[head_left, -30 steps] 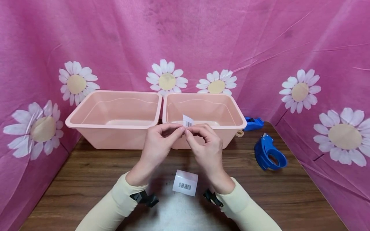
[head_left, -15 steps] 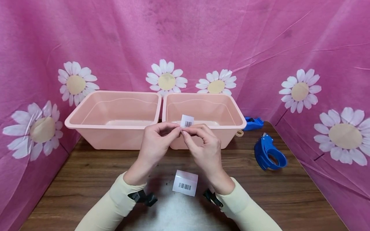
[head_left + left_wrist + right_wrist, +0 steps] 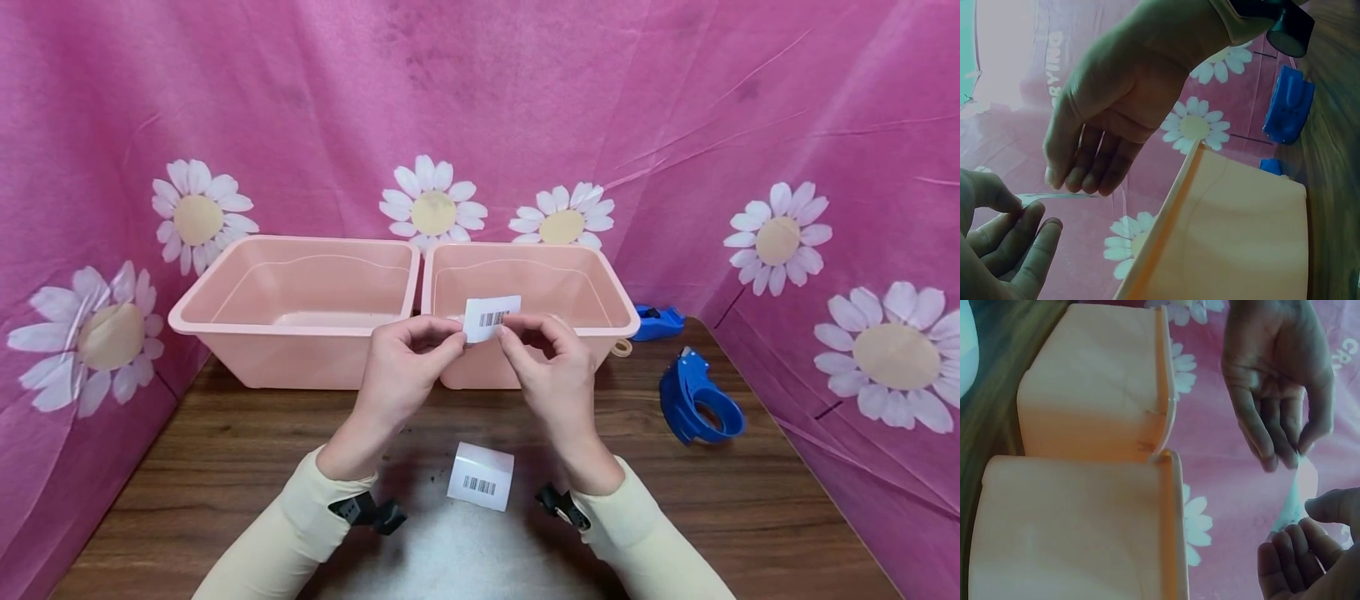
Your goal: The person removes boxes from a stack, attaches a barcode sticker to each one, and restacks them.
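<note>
Fingers (image 3: 447,347) of the left hand (image 3: 397,362) and right hand (image 3: 558,375) pinch opposite ends of the label (image 3: 482,315), raised near the right bin (image 3: 480,370); keeping to its edges should best avoid creasing it.

Label (image 3: 486,318) between hands (image 3: 396,367) (image 3: 558,379), tubs (image 3: 292,360) behind

The right-hand bin (image 3: 472,367) is pale salmon pink, rim and walls alike, and the left-hand bin (image 3: 300,362) beside it matches. Against the right-hand bin's near rim shows the raised label (image 3: 487,312), white with a black barcode; in front of that bin, the lower label (image 3: 481,467) is white too, also black-barred. To its right, the tape dispenser (image 3: 680,398) is vivid blue. Beneath it, the table (image 3: 750,517) is brown with darker wood grain. Behind it, the cloth (image 3: 480,83) is magenta pink, patterned with white daisies (image 3: 432,212) with cream centres. In front of it, the sleeves (image 3: 255,546) are pale cream.
</note>
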{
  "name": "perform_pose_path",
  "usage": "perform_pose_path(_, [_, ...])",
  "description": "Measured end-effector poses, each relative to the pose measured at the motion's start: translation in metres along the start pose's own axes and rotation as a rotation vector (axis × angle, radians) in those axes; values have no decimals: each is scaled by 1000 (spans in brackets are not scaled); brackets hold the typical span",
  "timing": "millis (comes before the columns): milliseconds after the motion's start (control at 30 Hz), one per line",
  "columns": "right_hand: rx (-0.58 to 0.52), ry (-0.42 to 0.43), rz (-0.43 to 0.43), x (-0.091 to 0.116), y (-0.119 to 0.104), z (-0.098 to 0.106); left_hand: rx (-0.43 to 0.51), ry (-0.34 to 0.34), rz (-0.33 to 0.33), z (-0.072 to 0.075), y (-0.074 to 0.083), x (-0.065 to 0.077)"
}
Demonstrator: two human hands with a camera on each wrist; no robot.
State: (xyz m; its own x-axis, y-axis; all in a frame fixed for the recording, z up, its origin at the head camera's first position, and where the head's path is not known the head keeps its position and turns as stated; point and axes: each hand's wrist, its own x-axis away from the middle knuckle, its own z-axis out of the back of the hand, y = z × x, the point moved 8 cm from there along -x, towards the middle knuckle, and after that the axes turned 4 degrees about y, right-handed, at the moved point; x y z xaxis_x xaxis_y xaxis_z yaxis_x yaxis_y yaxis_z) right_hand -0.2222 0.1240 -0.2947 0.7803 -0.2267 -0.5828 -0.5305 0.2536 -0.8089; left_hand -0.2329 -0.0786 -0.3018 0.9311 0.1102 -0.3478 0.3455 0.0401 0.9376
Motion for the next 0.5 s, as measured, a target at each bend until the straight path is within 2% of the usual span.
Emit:
perform_pose_path(200, [-35, 53, -128, -10, 11, 13, -3, 10, 13, 4, 2, -1])
perform_pose_path(367, [-27, 36, -203, -14, 17, 18, 16, 8, 20, 5, 2, -2])
perform_pose_path(500, [-90, 2, -287, -16, 25, 16, 13, 9, 23, 6, 1, -2])
